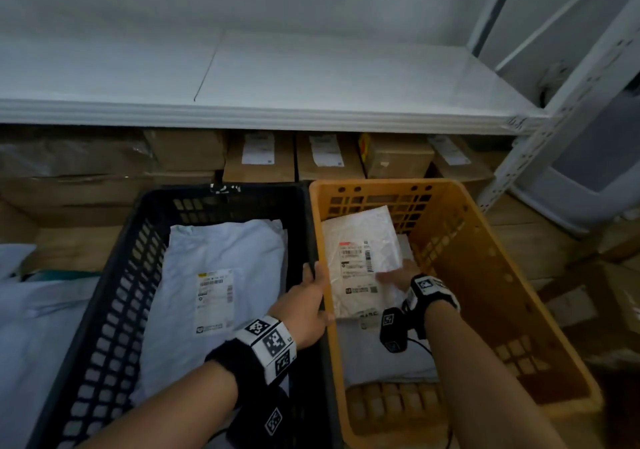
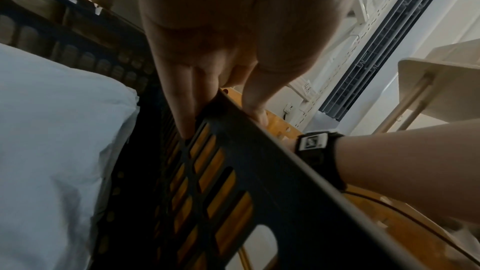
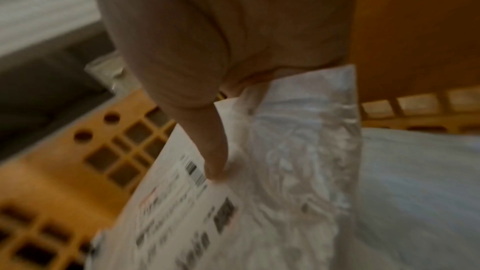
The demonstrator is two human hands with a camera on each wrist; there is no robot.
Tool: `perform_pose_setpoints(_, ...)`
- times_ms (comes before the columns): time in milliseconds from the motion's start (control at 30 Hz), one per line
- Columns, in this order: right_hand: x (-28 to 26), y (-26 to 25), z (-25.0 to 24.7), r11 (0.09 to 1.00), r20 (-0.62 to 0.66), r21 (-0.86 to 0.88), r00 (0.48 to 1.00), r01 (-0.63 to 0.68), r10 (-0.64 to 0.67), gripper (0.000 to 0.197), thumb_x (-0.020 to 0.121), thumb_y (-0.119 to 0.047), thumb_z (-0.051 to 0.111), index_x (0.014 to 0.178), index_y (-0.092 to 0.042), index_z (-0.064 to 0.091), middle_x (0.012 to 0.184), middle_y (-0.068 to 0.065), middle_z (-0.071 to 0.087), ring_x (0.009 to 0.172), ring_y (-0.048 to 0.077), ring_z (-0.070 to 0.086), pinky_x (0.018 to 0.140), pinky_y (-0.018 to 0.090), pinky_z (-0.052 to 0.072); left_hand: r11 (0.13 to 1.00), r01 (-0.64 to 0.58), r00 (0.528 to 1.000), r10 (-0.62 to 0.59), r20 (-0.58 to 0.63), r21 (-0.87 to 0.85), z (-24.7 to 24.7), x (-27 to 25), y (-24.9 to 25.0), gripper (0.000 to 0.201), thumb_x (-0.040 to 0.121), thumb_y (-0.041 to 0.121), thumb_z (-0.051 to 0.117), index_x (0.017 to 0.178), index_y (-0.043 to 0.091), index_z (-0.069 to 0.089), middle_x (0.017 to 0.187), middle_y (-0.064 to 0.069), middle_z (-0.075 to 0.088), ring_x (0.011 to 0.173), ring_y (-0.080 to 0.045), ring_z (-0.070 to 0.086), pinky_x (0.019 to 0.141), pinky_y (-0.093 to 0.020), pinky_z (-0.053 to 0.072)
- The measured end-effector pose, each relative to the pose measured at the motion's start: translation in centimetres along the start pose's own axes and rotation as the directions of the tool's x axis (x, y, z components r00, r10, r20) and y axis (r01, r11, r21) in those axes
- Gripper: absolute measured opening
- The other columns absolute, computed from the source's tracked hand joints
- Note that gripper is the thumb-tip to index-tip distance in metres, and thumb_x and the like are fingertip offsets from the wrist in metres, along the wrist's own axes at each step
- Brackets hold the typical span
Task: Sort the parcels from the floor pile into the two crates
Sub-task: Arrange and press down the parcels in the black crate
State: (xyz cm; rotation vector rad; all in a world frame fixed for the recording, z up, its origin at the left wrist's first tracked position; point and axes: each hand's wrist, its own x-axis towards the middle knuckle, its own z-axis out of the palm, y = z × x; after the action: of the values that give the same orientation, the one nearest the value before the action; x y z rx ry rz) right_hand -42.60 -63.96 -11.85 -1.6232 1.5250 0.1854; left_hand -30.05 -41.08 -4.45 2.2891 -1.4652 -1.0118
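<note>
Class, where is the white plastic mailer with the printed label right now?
In the head view, the white plastic mailer lies inside the orange crate, right of the black crate, under the right hand.

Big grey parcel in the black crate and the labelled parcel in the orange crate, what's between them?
The two crates' touching side walls, black and orange, with the left hand gripping the rims. The head view shows it.

Both crates are hard perforated plastic, the black crate (image 1: 114,296) matt and the orange crate (image 1: 485,275) smooth. The white parcel (image 1: 363,251) is crinkled, glossy plastic film with a paper label; the boxes (image 1: 259,157) behind are matt brown cardboard.
</note>
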Motion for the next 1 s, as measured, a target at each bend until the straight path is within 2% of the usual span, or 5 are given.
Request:
perform_pose_setpoints(133, 1.2, -0.9, 2.4, 0.890, -0.096, -0.450, 0.987, 0.070, -0.126, 0.126, 0.076, -0.060, 0.077, 0.159, -0.024, -0.011, 0.167, 0.009, -0.001, 0.153, 0.034, 0.009, 0.119, 0.057, 0.023, 1.000, 0.003, 1.000, -0.003, 0.029, 0.013, -0.3, 0.0, 0.0, 0.087, 0.098, 0.030, 0.050, 0.152, 0.023, -0.018, 0.159, -0.009, -0.019, 0.140, -0.030, 0.033, 0.109, -0.042, 0.039)
perform_pose_setpoints(333, 3.3, -3.0, 9.0, 0.680, 0.195, -0.657, 0.944, 0.326, -0.265, 0.084, 0.091, -0.074, 0.038, 0.153, -0.051, -0.014, 0.165, -0.004, -0.024, 0.152, 0.029, -0.022, 0.109, 0.078, 0.001, 1.000, 0.026, 0.998, -0.026, 0.051, 0.014, -0.2, 0.1, 0.3, 0.084, 0.099, 0.026, 0.047, 0.151, 0.022, -0.019, 0.158, -0.009, -0.023, 0.137, -0.031, 0.038, 0.107, -0.044, 0.041)
perform_pose_setpoints(633, 6.2, -0.9, 13.8, 0.332, 0.296, -0.835, 0.866, 0.440, -0.403, 0.070, 0.100, -0.060, 0.025, 0.158, -0.037, -0.007, 0.162, -0.001, -0.032, 0.149, 0.026, -0.031, 0.103, 0.082, -0.009, 0.999, 0.024, 0.998, -0.026, 0.061, 0.035, -0.1, 0.5, 0.1, 0.087, 0.098, 0.028, 0.051, 0.151, 0.025, -0.018, 0.159, -0.006, -0.021, 0.138, -0.028, 0.036, 0.106, -0.043, 0.042)
perform_pose_setpoints(867, 4.9, -3.2, 12.6, 0.364, 0.335, -0.824, 0.891, 0.434, -0.305, 0.072, 0.100, -0.060, 0.029, 0.158, -0.036, -0.005, 0.164, -0.006, -0.026, 0.151, 0.023, -0.025, 0.109, 0.078, -0.006, 0.999, 0.034, 0.998, -0.035, 0.051, 0.030, -0.1, 0.5, 0.2, 0.088, 0.098, 0.027, 0.051, 0.151, 0.025, -0.019, 0.159, -0.006, -0.021, 0.135, -0.027, 0.041, 0.103, -0.044, 0.044)
perform_pose_setpoints(1000, 1.7, -5.0, 9.3, 0.583, 0.265, -0.705, 0.912, 0.404, -0.312, 0.064, 0.104, -0.046, 0.035, 0.159, -0.032, 0.006, 0.168, -0.004, -0.012, 0.155, 0.020, -0.009, 0.118, 0.067, 0.002, 0.998, 0.037, 0.998, -0.040, 0.054, 0.060, -0.6, 0.2, 0.7, 0.087, 0.098, 0.028, 0.050, 0.152, 0.020, -0.018, 0.159, -0.009, -0.020, 0.134, -0.030, 0.041, 0.105, -0.044, 0.043)
